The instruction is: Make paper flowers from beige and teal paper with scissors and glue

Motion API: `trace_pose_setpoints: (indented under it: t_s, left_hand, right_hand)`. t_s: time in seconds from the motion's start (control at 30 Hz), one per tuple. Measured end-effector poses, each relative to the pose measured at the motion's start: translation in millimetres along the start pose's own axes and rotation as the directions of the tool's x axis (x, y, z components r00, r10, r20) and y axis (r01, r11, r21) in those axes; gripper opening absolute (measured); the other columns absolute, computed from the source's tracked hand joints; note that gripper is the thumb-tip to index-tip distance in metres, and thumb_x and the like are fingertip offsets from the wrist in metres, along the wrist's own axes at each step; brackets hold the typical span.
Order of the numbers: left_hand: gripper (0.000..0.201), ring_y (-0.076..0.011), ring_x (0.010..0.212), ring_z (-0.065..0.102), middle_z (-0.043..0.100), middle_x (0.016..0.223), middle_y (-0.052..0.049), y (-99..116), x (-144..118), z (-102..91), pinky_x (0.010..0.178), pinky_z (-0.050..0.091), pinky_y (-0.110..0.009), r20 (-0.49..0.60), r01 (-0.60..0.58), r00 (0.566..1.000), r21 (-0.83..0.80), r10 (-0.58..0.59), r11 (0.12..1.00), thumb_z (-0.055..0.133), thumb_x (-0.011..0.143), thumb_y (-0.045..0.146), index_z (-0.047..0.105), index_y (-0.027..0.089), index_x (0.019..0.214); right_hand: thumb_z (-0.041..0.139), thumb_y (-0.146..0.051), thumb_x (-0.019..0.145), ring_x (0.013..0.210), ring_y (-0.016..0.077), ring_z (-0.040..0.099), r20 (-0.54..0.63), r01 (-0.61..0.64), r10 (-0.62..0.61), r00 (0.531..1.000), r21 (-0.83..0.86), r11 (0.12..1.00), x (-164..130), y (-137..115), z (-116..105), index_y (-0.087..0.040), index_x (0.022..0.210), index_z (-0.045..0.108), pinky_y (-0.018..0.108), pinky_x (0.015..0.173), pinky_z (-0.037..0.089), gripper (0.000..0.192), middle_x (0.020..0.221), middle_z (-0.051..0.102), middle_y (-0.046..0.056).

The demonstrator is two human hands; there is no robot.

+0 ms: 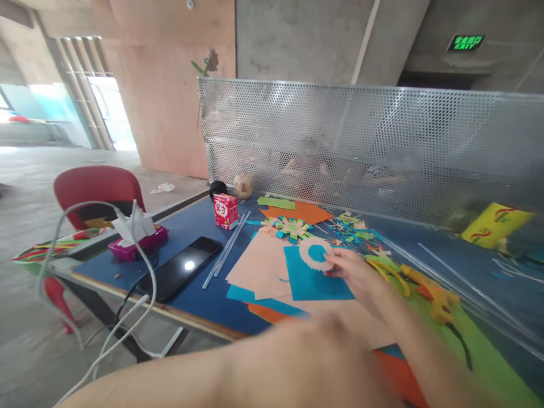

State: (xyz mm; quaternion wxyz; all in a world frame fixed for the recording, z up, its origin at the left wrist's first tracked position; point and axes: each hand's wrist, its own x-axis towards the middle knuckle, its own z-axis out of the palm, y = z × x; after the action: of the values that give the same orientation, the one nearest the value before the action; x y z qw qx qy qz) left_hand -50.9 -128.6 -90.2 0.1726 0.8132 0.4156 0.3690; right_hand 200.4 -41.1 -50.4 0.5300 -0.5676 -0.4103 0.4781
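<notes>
My right hand [355, 273] reaches across the table and pinches the right edge of a pale pink paper ring [306, 253] with a toothed rim. The ring lies on a blue paper sheet [308, 280], which rests on pale pink sheets [259, 263]. My left forearm crosses the bottom of the view, badly blurred; my left hand [335, 340] seems to sit near the table's front edge, and its fingers cannot be made out. A yellow glue gun [431, 290] lies just right of my right wrist on a green sheet [488, 362].
A black phone [178, 267], clear glue sticks [225, 249], a red carton [225, 211] and a pink box with a white charger [136, 235] lie at the left. A paper flower [291, 228] and scraps sit behind. People sit behind a perforated metal screen [361, 141] at the back. A red chair [97, 190] stands at the left.
</notes>
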Motion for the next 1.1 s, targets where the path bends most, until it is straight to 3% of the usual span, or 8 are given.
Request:
trace_pose_setpoints:
  t_s: [0.2,0.37,0.57,0.63,0.7,0.73,0.9,1.1]
  left_hand:
    - [0.093,-0.0431,0.133,0.017,0.025,0.144,-0.027,-21.9,111.7,-14.6,0.103,0.019,-0.062,0.547,-0.426,0.802,0.242,0.24,0.872,0.038,0.075,0.07,0.028,0.002,0.138]
    - [0.092,-0.0392,0.133,0.023,0.028,0.143,-0.025,2.1,76.4,-4.1,0.107,0.02,-0.055,0.639,-0.467,0.709,0.108,0.299,0.877,0.034,0.077,0.07,0.029,0.002,0.138]
    - [0.04,-0.0183,0.132,0.033,0.05,0.133,0.007,39.5,44.1,3.6,0.105,0.033,-0.037,0.621,-0.73,0.332,-0.307,0.71,0.61,0.03,0.091,0.042,0.046,0.042,0.128]
    - [0.045,-0.0235,0.134,0.029,0.043,0.14,0.001,37.5,50.0,4.7,0.109,0.026,-0.044,0.607,-0.722,0.376,-0.281,0.7,0.632,0.03,0.09,0.043,0.041,0.036,0.133]
    - [0.075,-0.0398,0.133,0.023,0.038,0.141,-0.018,32.4,54.0,6.3,0.105,0.016,-0.063,0.549,-0.567,0.682,-0.022,0.484,0.824,0.036,0.081,0.063,0.036,0.015,0.138]
    - [0.085,-0.0446,0.131,0.023,0.036,0.14,-0.023,30.1,53.6,7.3,0.101,0.015,-0.068,0.542,-0.535,0.715,0.019,0.441,0.845,0.037,0.076,0.069,0.034,0.01,0.138]
    - [0.051,-0.0285,0.126,0.041,0.058,0.124,0.0,30.0,46.9,11.0,0.101,0.035,-0.043,0.585,-0.672,0.505,-0.195,0.635,0.715,0.029,0.087,0.057,0.051,0.033,0.126]
    - [0.082,-0.0438,0.129,0.03,0.037,0.139,-0.024,38.4,56.7,9.9,0.1,0.02,-0.066,0.53,-0.546,0.717,0.024,0.453,0.837,0.033,0.079,0.067,0.036,0.009,0.137]
  right_hand:
    - [0.077,-0.026,0.056,0.055,0.0131,0.06,0.035,-0.062,0.062,0.997,0.002,0.998,5.6,9.8,0.7,-0.016,0.057,0.062,0.027,0.057,0.052,0.017,0.057,0.064,0.001]
    - [0.074,-0.02,0.059,0.058,0.0116,0.061,0.026,-0.069,0.067,0.997,0.067,0.995,5.7,11.2,-2.2,-0.016,0.058,0.062,0.024,0.06,0.051,0.013,0.06,0.064,0.001]
    - [0.072,-0.016,0.062,0.055,0.01,0.059,0.024,-0.084,0.082,0.996,0.08,0.993,1.6,8.6,-0.3,-0.015,0.057,0.062,0.021,0.056,0.049,0.011,0.057,0.062,-0.001]
    - [0.071,-0.016,0.063,0.055,0.0096,0.059,0.013,-0.08,0.079,0.997,0.078,0.994,0.8,8.7,0.4,-0.015,0.059,0.063,0.021,0.057,0.048,0.009,0.057,0.063,-0.001]
    - [0.07,-0.015,0.064,0.056,0.0092,0.059,0.001,-0.073,0.073,0.997,0.077,0.994,0.7,8.9,0.8,-0.015,0.06,0.063,0.021,0.058,0.048,0.009,0.058,0.063,-0.001]
    - [0.07,-0.015,0.065,0.055,0.0092,0.059,-0.002,-0.073,0.074,0.997,0.075,0.994,0.9,8.8,0.9,-0.015,0.06,0.063,0.021,0.059,0.048,0.009,0.058,0.063,-0.001]
    - [0.07,-0.014,0.065,0.055,0.0108,0.059,0.008,-0.108,0.108,0.994,0.056,0.993,2.9,8.4,0.1,-0.014,0.059,0.062,0.023,0.059,0.049,0.01,0.057,0.063,0.001]
    - [0.067,-0.011,0.069,0.055,0.0094,0.059,-0.008,-0.091,0.091,0.996,0.066,0.994,2.6,9.5,1.2,-0.015,0.059,0.062,0.021,0.06,0.048,0.012,0.057,0.063,-0.001]
